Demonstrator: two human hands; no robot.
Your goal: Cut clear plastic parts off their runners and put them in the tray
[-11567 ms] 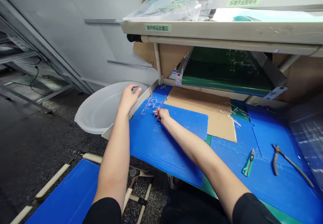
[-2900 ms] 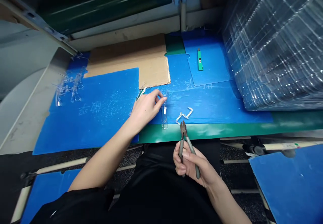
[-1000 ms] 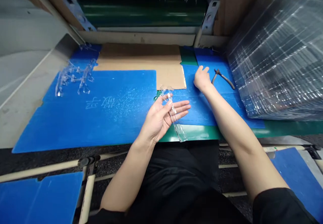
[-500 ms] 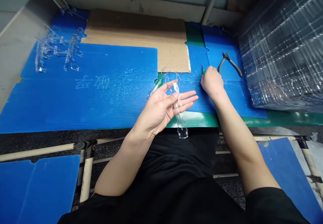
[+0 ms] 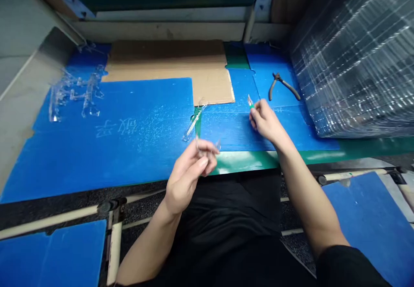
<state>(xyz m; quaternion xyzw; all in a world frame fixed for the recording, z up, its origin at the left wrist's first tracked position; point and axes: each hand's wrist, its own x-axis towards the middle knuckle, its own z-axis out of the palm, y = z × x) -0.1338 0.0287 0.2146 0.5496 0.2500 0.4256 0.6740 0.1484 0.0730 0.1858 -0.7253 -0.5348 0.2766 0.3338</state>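
My left hand [image 5: 190,170] is closed on a clear plastic part [image 5: 207,152], its fingers curled round it near the table's front edge. Much of that part is hidden or blurred. In my right hand [image 5: 265,121] is a small knife [image 5: 250,102] with a green handle, its blade pointing up and away from me. Another clear plastic piece [image 5: 193,124] lies on the table just beyond my left hand. Pliers [image 5: 277,78] with dark handles rest spread apart on the blue sheet, beyond my right hand.
Several clear plastic parts [image 5: 88,95] are grouped on the blue sheet [image 5: 155,136] at the left. Cardboard [image 5: 168,58] covers the back middle. A tall stack of clear trays [image 5: 362,71] stands at the right. Pipe frames [image 5: 114,244] are below the table's edge.
My left hand has moved down and left, and its spread fingers have curled round the clear part. My right hand has turned, showing more of the knife. The camera view has shifted.
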